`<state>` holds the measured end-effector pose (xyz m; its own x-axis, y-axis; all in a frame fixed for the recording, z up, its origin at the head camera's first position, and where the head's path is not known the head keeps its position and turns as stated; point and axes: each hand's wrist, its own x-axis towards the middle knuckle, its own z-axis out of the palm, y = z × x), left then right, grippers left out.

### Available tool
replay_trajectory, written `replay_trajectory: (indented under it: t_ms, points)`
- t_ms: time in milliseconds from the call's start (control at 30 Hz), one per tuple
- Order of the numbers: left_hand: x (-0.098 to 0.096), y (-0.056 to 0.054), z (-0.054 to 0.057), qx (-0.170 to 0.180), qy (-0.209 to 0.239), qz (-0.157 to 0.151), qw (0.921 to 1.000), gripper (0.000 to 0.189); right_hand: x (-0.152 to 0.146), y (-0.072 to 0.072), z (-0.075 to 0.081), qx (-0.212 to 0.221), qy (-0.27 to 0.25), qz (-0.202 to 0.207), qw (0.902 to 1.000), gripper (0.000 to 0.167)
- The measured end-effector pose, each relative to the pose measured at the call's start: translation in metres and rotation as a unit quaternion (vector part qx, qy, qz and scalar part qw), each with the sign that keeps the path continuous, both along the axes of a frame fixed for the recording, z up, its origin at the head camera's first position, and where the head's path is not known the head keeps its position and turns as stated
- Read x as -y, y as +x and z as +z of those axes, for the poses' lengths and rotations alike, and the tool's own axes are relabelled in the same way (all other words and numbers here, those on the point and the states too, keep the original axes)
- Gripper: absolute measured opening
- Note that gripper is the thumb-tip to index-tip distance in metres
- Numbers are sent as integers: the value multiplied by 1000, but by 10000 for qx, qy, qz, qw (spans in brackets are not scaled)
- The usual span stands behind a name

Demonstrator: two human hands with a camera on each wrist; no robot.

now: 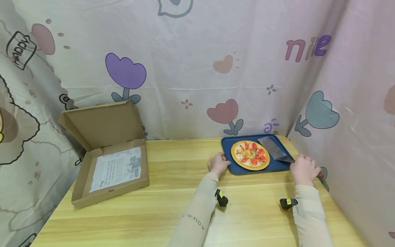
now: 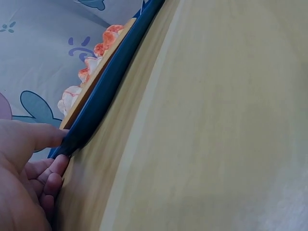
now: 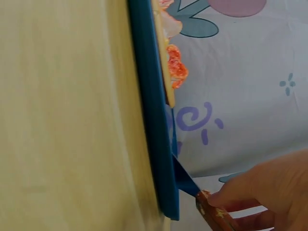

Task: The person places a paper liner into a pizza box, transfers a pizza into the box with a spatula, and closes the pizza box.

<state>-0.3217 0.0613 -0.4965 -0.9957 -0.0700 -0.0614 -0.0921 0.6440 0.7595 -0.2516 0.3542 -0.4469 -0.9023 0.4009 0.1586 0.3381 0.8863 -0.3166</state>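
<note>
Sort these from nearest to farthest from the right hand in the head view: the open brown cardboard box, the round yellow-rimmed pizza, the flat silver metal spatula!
1. Spatula: held in the right hand.
2. Pizza: on the blue rectangular tray, left of the spatula.
3. Box: far left on the table.

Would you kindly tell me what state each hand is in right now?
Left hand: closed, pinching the blue tray by its left edge.
Right hand: closed, holding the spatula by its handle.
</note>
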Motion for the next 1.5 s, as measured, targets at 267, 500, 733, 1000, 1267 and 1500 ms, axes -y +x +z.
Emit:
replay_trajectory:
  t_ms: [267,500,733,1000,1267,1500]
  points:
    - [-1,0,0,49,-77,-43,9999,55,-4,-2,-9,272,82,-162,9995,27]
    - [-2,-1,2,102,12,-105,9999,55,-13,-2,-12,272,79,-122,9995,29]
    - [-1,-1,3,98,16,-115,9999,55,-19,-3,-10,321,55,-61,9995,31]
    - [-1,-1,4,136,40,-129,9998,54,-29,-6,4,339,414,345,9980,32]
    - [1,-1,4,155,10,-90,9998,54,-42,-14,35,456,756,953,9915,29]
    - [0,-1,6,163,10,-99,9998,54,-47,-13,70,492,1124,1478,9814,20]
